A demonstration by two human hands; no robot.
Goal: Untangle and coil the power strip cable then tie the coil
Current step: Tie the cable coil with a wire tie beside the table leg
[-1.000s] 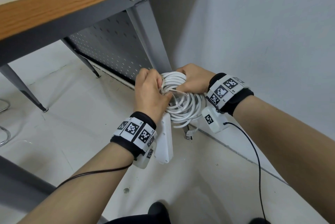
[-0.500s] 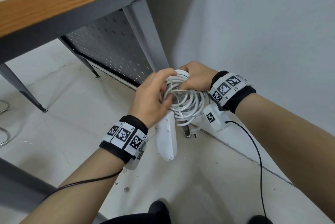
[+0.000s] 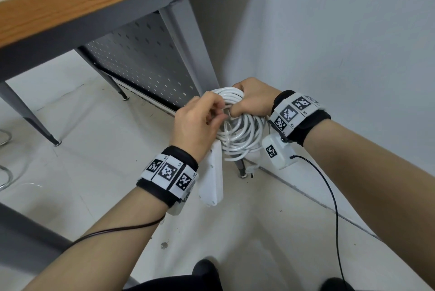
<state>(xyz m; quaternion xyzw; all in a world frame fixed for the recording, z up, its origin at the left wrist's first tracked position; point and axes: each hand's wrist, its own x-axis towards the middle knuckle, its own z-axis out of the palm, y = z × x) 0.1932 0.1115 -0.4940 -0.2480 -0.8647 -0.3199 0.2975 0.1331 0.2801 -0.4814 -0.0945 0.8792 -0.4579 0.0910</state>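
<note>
Both hands' grip curled on the white cable coil; desk leg close behind, wall beside

The desk leg and perforated panel stand close behind both hands; the wall hems the right side, apparently near. Bare floor lies open leftward.

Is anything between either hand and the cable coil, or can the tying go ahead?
Nothing visible stands between them. The right hand already grips the top of the cable coil, and the left hand pinches a thin tie right at the coil. The power strip hangs below, clear of both.
</note>
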